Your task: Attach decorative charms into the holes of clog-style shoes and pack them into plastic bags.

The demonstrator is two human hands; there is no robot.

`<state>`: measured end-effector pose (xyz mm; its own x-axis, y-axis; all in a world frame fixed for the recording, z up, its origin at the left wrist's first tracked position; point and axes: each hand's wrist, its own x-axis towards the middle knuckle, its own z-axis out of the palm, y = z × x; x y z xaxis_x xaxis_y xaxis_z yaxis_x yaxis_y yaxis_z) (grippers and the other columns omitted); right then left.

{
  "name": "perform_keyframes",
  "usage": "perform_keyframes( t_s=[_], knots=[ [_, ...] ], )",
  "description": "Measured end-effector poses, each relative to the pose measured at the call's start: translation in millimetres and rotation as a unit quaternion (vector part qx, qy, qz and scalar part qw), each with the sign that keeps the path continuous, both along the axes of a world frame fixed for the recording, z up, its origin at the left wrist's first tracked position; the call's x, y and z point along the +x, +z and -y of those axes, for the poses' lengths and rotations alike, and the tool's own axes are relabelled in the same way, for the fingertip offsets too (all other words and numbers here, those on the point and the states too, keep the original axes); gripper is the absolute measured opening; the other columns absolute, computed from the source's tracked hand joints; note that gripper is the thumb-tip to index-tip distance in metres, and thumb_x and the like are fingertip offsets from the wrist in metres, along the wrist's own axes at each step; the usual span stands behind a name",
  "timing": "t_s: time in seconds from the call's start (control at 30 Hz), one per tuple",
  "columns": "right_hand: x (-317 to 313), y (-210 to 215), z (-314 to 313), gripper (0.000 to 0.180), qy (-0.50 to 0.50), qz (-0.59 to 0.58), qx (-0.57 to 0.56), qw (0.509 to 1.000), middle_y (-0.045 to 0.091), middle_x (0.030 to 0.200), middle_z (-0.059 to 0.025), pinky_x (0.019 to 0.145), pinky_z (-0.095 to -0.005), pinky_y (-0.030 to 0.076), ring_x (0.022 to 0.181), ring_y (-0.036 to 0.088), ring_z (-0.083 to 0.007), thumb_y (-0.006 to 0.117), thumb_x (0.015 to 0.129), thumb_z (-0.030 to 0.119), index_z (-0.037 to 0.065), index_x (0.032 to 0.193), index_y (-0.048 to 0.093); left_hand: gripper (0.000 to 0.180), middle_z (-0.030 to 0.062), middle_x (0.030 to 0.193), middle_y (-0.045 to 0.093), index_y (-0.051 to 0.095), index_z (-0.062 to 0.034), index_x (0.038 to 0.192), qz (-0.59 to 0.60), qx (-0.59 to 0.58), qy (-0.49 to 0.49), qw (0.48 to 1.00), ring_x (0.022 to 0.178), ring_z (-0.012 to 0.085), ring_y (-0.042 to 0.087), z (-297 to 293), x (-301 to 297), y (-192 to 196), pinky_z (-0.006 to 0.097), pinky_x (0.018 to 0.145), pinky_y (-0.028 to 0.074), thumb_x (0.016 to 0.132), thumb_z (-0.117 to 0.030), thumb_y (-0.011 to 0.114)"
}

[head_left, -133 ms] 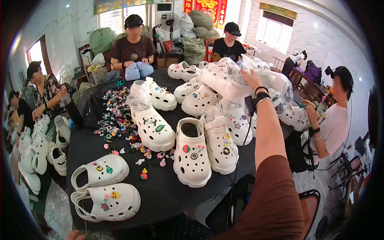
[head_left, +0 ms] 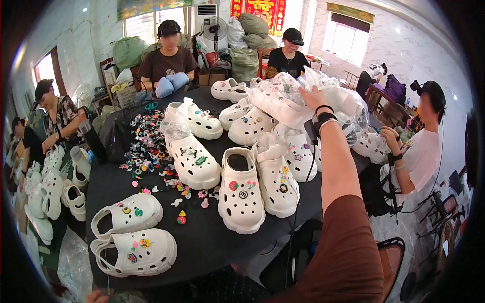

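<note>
Hands: right hand (head_left: 312, 96) stretched across to the far right edge of the black round table (head_left: 212, 242), fingers closed on the clear plastic bag (head_left: 348, 103) that wraps a white clog; the bag is lifted off the surface, apparently so the shoe sits inside it. Left hand: only a sliver shows at the lower picture edge, grip cannot be told.
Bagged clog (head_left: 280, 103): white, charm-studded, held up over the other pairs near the far right edge.
Finished clogs: pair (head_left: 257, 189) at table centre, toes toward the wearer, charms already in the holes; another pair (head_left: 132, 235) at the near left edge.
Charm heap (head_left: 146, 141): small coloured shoe charms spread loose toward the left edge, within reach of several seats.
Wrist: black bands (head_left: 323, 115) on the right forearm.
Co-workers: person in dark brown top (head_left: 166, 65) seated at the far edge; person in white shirt (head_left: 422, 151) beside the right edge.
</note>
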<state>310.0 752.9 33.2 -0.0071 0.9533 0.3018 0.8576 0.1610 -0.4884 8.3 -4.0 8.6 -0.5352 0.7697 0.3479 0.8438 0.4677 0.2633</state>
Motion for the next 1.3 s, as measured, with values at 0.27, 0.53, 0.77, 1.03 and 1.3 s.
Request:
perform_keyframes(
  t_s=[0.27,0.53,0.77,1.03,1.3],
  knots=[
    [0,8,4,0.103,0.006,-0.027,0.023,0.999,0.031,0.145,-0.0361,0.109,-0.0463,0.037,0.133,0.039,-0.0475,0.059,0.08,0.065,0.0,0.149,0.021,0.019,0.0175,0.106,0.067,0.068,0.0002,0.101,-0.046,0.007,-0.017,0.999,0.101,0.036,0.063,7,9,-10,0.041,0.088,0.049,0.086,0.004,0.057],
    [-18,26,43,0.114,0.001,-0.007,0.013,1.0,0.042,0.14,-0.0342,0.108,-0.0423,0.037,0.131,0.045,-0.0423,0.062,0.074,0.071,-0.005,0.148,0.021,0.019,0.0178,0.108,0.067,0.067,0.0004,0.102,-0.02,0.041,-0.013,0.999,0.1,0.0356,0.064,19,21,-18,0.04,0.087,0.05,0.086,0.005,0.057],
    [-13,30,73,0.096,-0.031,0.063,0.031,0.997,0.061,0.122,-0.0291,0.102,-0.0453,0.042,0.119,0.056,-0.0408,0.046,0.081,0.078,-0.007,0.126,0.056,0.019,0.0184,0.106,0.067,0.067,0.0016,0.101,-0.01,0.056,-0.019,0.998,0.098,0.036,0.065,32,25,-23,0.04,0.085,0.05,0.085,0.007,0.057],
    [-15,16,56,0.106,0.166,-0.025,-0.003,0.986,0.063,0.108,-0.0192,0.072,-0.0375,0.055,0.093,0.064,-0.0274,0.067,0.071,0.073,-0.013,0.131,0.046,0.025,0.0171,0.1,0.066,0.066,-0.0024,0.092,-0.017,0.087,0.024,0.996,0.093,0.0364,0.064,54,22,-41,0.042,0.083,0.051,0.07,0.008,0.059],
    [30,8,29,0.128,0.057,0.097,0.004,0.994,0.032,0.148,-0.0313,0.114,-0.0453,0.026,0.138,0.036,-0.04,0.059,0.07,0.081,-0.008,0.15,0.013,0.023,0.0137,0.099,0.067,0.067,-0.0024,0.093,0.005,0.114,-0.035,0.993,0.087,0.0325,0.065,39,11,-45,0.04,0.077,0.052,0.072,0.005,0.062]
  ],
)
